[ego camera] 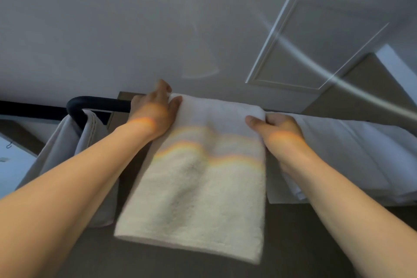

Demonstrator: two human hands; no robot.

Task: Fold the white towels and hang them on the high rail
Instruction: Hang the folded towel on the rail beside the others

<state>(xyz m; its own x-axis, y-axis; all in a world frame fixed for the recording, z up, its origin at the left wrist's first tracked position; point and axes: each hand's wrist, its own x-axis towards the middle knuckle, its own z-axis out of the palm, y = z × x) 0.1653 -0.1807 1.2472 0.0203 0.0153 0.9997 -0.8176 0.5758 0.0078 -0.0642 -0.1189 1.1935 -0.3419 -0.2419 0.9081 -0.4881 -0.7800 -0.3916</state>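
1. The folded white towel (198,187) is already draped over the black rail (97,102), and its front flap hangs straight below the rail. The back flap is hidden, so feel whether both sides hang evenly.
2. Your left hand (155,111) grips the towel's left corner right at the rail, thumb on the front and fingers curled over the fold.
3. Your right hand (278,130) pinches the right corner at the rail, thumb in front and fingers behind.
4. Draw the two corners gently apart along the rail so the fold lies flat without bunching.
5. Centre it along the rail between the grey towel (67,140) at the rail's bend and the other white towel (349,153) further along.
6. Let go only once the bottom hem hangs level below the rail
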